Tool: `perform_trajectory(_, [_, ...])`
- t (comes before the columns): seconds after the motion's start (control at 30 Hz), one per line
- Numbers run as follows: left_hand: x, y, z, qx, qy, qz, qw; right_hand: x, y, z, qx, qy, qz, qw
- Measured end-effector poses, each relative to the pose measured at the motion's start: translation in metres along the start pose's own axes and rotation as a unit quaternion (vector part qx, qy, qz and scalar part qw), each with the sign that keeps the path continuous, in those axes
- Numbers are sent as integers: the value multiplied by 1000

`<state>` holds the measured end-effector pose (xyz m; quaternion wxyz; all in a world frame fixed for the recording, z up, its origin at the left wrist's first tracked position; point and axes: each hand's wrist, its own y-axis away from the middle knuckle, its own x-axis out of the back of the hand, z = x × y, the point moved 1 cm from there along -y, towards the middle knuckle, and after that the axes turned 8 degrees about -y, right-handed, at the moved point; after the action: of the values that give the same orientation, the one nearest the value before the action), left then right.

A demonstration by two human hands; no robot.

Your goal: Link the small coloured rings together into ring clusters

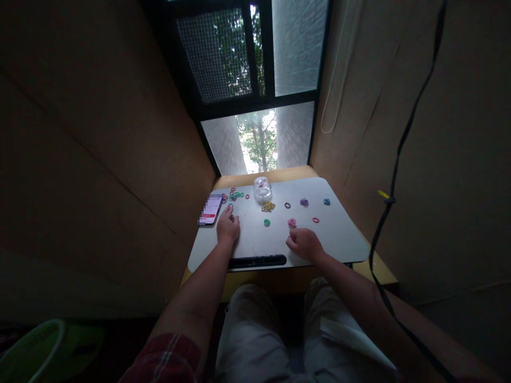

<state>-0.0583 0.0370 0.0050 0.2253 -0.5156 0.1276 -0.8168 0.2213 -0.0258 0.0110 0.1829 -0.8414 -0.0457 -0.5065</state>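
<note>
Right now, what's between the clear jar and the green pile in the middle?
A gold pile lies between the clear jar and green pile, in the head view.

**Backlit and dim**

Daylight enters by the window [295, 98] beyond the far edge of the surface [253, 236], glaring white around the foliage [260, 139]. The walls [99, 122] lie in gloom. Wide-angle distortion stretches the margins; rings [238, 195] near the far left corner look soft, and blocky pixelation covers part of the phone [212, 208].

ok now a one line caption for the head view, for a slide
Left hand by small mixed-colour rings, right hand by a pink pile, at a white board before a window.
</note>
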Motion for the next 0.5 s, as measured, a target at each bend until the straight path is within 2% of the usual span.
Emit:
perform_trajectory(0.3, [-3, -1, -5, 23, 20, 5, 1000, -1, 2, 1, -3, -2, -5, 1000])
perform_trajectory(0.5, [-3, -3, -9, 39, 30, 40, 998, 0, 1, 0, 5, -6, 2, 1000])
